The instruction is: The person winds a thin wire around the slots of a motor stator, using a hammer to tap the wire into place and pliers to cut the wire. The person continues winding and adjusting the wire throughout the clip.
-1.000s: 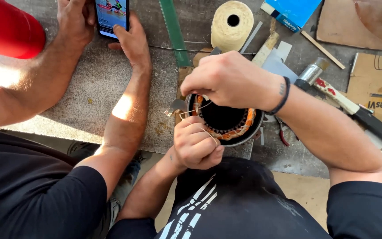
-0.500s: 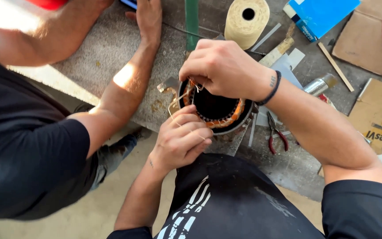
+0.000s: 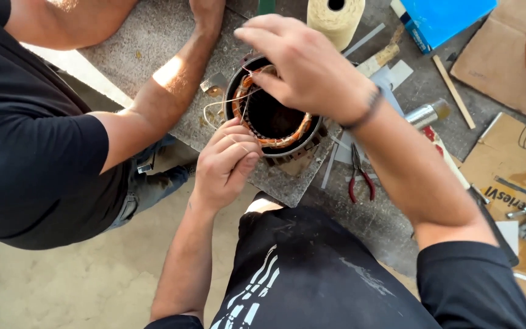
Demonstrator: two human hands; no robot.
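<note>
Workbench (image 3: 153, 36): stator (image 3: 273, 119) between hands

A cream twine spool (image 3: 336, 18) stood on the bench. Right of it lay a blue box (image 3: 442, 18); red-handled pliers (image 3: 358, 176) lay well below it.

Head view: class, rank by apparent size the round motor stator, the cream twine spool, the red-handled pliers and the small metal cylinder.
1. Motor stator
2. Twine spool, though cut off by the frame edge
3. Red-handled pliers
4. Metal cylinder, close to the pliers, so unsure
</note>
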